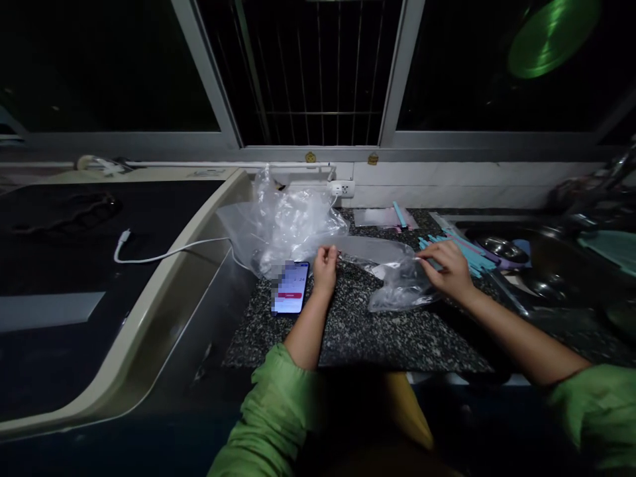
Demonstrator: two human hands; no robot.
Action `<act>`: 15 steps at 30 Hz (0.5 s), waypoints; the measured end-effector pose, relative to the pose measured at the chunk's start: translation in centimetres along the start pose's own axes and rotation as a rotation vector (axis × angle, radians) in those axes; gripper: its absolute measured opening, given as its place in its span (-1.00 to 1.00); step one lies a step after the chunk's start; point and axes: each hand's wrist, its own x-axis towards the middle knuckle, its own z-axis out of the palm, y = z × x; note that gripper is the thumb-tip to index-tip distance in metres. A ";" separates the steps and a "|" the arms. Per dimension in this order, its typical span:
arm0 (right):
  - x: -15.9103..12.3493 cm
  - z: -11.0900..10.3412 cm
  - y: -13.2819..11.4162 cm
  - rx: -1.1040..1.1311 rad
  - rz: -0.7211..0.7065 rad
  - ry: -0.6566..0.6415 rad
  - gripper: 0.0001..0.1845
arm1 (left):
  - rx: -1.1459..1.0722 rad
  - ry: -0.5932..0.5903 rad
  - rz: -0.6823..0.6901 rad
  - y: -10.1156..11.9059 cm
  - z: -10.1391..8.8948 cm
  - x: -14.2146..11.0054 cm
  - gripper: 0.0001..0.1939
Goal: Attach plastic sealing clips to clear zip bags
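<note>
Sleeves: green (278, 411), at the near edge of view; both forearms reach forward over the speckled counter (368, 344).
Phone: screen lit (293, 291), lying flat just beside the left wrist, on its outer side; part of the display is pixelated.
Left hand: (324, 273) thumb and fingers drawn together, apparently pinching the left end of the clear plastic film (380, 248).
Right hand: (450, 271) thumb and forefinger pinch the film's right end; the other fingers are loosely curled.
Film, position: over the counter, between the hands, in front of the person.
Film, long axis: side to side, roughly parallel to the counter's front edge. Its ends meet the two hands at nearly equal reach, neither clearly nearer the person.
Film, slack: crumpled folds spread toward the person, well apart from the left hand, close beside the right. Judged the relation that matters most: the span is shared, the loose part lies on the right hand's side.
Blue sticks: (472, 257) loose bunch, partly behind the right hand, a few pink among them.
Plastic heap: (298, 218) crumpled, clear, beyond the phone.
Flat packet: (370, 217) near the tiled wall.
Outlet: (346, 189) on that wall, below the window.
</note>
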 end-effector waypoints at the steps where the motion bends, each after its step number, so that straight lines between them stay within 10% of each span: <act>1: -0.1 -0.2 0.0 0.051 0.054 0.025 -0.88 | 0.040 0.052 0.047 0.0 -0.1 0.1 -0.53; 7: 0.2 -1.4 0.7 0.297 0.348 0.088 -0.81 | 0.217 0.055 0.175 -0.5 -0.6 0.6 -0.58; 15: 0.0 -0.8 3.1 0.561 0.546 -0.107 -0.62 | 0.268 -0.106 -0.097 -1.1 0.2 0.7 -0.65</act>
